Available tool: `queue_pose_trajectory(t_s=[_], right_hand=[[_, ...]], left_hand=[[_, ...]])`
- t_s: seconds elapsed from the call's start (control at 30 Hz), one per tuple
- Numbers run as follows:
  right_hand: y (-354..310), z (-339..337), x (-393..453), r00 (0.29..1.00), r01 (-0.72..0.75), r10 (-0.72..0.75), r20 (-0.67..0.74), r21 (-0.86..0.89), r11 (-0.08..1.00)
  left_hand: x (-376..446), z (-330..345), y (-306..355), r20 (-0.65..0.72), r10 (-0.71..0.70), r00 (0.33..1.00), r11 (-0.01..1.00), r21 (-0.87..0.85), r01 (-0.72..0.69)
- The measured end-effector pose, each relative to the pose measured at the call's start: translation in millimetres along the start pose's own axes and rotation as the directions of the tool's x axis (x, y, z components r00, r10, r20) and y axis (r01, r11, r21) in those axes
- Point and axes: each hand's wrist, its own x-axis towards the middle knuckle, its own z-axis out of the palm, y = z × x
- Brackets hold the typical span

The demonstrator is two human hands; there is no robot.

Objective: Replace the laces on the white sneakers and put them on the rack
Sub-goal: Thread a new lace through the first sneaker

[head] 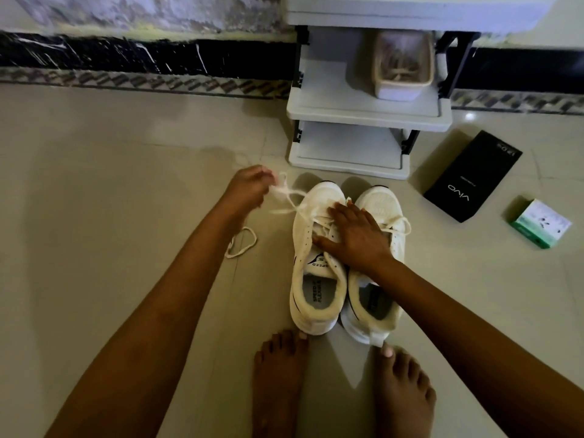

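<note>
Two white sneakers stand side by side on the floor, toes toward the rack: the left sneaker [311,279] and the right sneaker [379,200]. My left hand [249,184] pinches a white lace [290,197] and holds it out to the left of the left sneaker's toe. That lace still runs into the shoe's eyelets. My right hand [354,235] lies flat with spread fingers across the laced fronts of both shoes. A loose loop of lace [241,241] lies on the floor under my left forearm. The white shoe rack [369,116] stands just beyond the sneakers.
A woven basket [401,66] holding laces sits on the rack's middle shelf. A black phone box [471,177] and a small green-and-white box [538,222] lie on the floor to the right. My bare feet [278,374] touch the sneakers' heels. A dark-tiled wall base runs behind.
</note>
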Motion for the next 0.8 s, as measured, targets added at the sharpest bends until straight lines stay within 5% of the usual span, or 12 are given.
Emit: queue_pose_trajectory(t_s=[0.1,0.2,0.3,0.37,0.43,0.53,0.67,0.8], right_hand=[[-0.3,-0.9,-0.7,1.000,0.004,-0.004,0.008,0.004,1.000],[-1.5,-1.7,-0.7,1.000,0.002,-0.002,0.016,-0.003,1.000],[-2.3,-2.0,-1.0,1.000,-0.005,0.005,0.018,-0.008,1.000],[-2.6,-2.2,-1.3,1.000,-0.006,0.007,0.026,-0.010,1.000],[-2.5,-2.3,-1.7,0.999,-0.003,0.004,0.032,-0.020,1.000],[-1.4,-3.4,0.0,0.999,-0.014,0.014,0.039,-0.003,1.000],[-4.5,-6.3,2.6,0.997,-0.039,0.039,0.061,0.001,0.999],[-7.7,-14.3,3.2,0.992,-0.038,0.042,0.117,-0.032,0.999]], left_hand=[[-6.9,22.9,-23.0,0.052,0.025,0.998,0.867,0.497,-0.047],[-11.7,40.0,-35.0,0.258,0.037,0.966,0.732,0.651,-0.202],[-13.0,47.3,-36.7,0.273,0.012,0.962,0.682,0.702,-0.207],[-11.0,45.7,-32.7,0.275,-0.015,0.961,0.817,0.557,-0.147],[-9.5,32.1,-21.7,0.276,-0.066,0.959,0.990,0.136,0.028],[-2.4,6.4,-14.0,0.256,-0.002,0.967,0.937,-0.338,0.091],[-4.2,4.1,-26.6,0.225,-0.114,0.968,0.921,-0.340,0.188],[-1.9,0.2,-23.2,0.114,-0.094,0.989,0.981,-0.157,0.111]])
